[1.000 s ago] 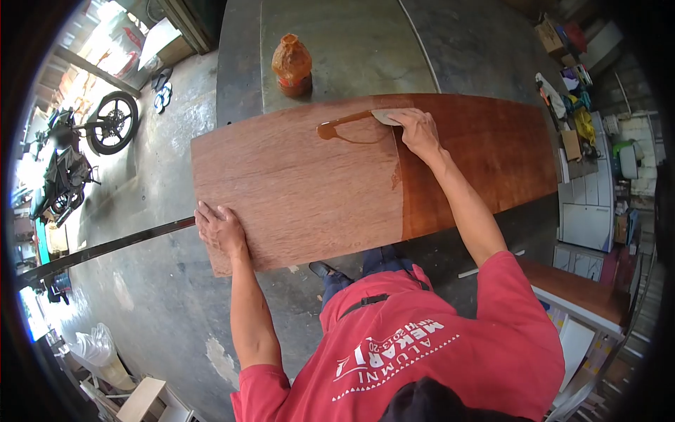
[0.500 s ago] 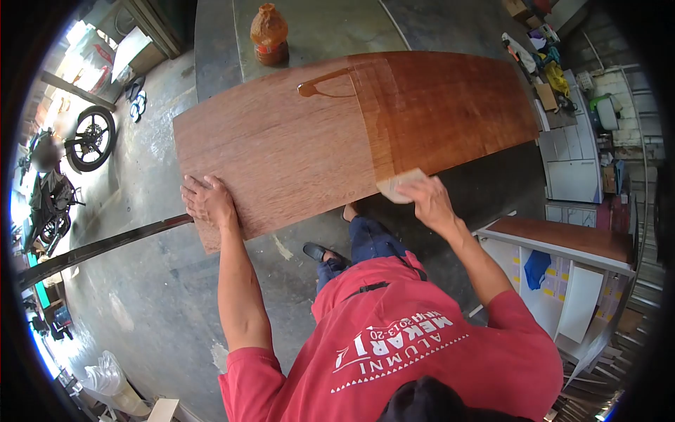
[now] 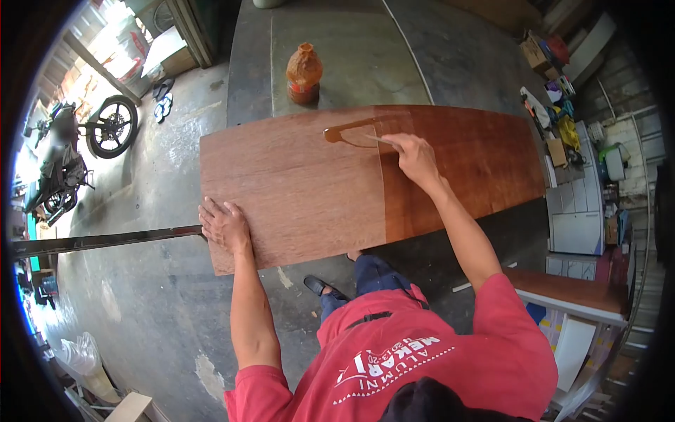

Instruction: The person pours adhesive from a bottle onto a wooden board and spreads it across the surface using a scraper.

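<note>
A large wooden panel [image 3: 295,190] lies across in front of me, pale and dry-looking on the left, darker reddish brown and coated on the right. My left hand [image 3: 226,225] rests on its left end, fingers spread flat. A thin pale flat spreader [image 3: 374,137], seen almost edge-on, is gripped in my right hand [image 3: 418,160]. It meets the panel beside a puddle of brown liquid [image 3: 333,134], near the boundary of the coated part. Beyond the panel's far edge stands a squashed plastic bottle [image 3: 304,76] with brown liquid in it.
A dark metal bar [image 3: 105,241] reaches the panel's left end. A motorcycle [image 3: 70,155] is parked at left. Cabinets with clutter [image 3: 575,204] line the right side, and a white unit with a brown top [image 3: 573,292] stands near my right elbow.
My right hand has carried the spreader from the panel's near edge up to the puddle near its far edge. My left hand stays on the left end. The whole view has shifted.
</note>
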Tool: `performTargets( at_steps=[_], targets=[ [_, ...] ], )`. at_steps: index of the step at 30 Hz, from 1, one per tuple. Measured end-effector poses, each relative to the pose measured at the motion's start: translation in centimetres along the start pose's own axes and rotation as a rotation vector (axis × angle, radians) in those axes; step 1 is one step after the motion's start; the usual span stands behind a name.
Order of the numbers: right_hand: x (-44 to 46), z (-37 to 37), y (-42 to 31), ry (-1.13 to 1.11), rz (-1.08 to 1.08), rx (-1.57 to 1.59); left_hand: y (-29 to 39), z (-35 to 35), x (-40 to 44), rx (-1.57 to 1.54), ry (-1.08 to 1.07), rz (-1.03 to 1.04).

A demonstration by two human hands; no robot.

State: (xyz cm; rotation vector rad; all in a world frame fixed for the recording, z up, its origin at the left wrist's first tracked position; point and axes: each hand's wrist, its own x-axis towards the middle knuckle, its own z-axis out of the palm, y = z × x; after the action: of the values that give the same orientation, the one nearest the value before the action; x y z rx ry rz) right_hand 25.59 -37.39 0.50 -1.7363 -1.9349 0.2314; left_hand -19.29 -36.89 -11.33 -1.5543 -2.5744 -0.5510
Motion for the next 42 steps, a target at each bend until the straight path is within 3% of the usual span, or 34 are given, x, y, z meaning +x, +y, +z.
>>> performTargets(
  at_steps=[4,8,16,18,28,34,39,42],
  targets=[
    [5.5,3.5,3.7,0.117,-0.167,-0.223,0.1,0.2,0.0,0.008,-0.001,-0.013],
    [5.6,5.4,4.5,0.065,-0.302,-0.209,0.1,0.0,0.2,0.015,-0.009,0.000],
    [7.1,6.2,5.8,0.107,-0.328,-0.243,0.4,-0.4,0.3,0.024,-0.006,0.019],
    [6.3,6.2,5.1,0.002,-0.347,-0.216,0.5,-0.5,0.1,0.014,-0.025,0.006],
    [9.8,7.6,5.3,0.088,-0.252,-0.209,0.8,-0.8,0.1,0.006,-0.021,0.028],
    [6.1,6.0,3.7,0.059,-0.297,-0.183,0.9,-1.0,0.1,0.002,-0.019,0.012],
    [8.0,6.3,5.1,0.131,-0.087,-0.248,0.9,-0.9,0.2,0.008,-0.028,0.001],
    [8.0,6.9,4.1,0.120,-0.141,-0.199,0.9,-0.9,0.2,0.019,-0.031,-0.001]
  ],
)
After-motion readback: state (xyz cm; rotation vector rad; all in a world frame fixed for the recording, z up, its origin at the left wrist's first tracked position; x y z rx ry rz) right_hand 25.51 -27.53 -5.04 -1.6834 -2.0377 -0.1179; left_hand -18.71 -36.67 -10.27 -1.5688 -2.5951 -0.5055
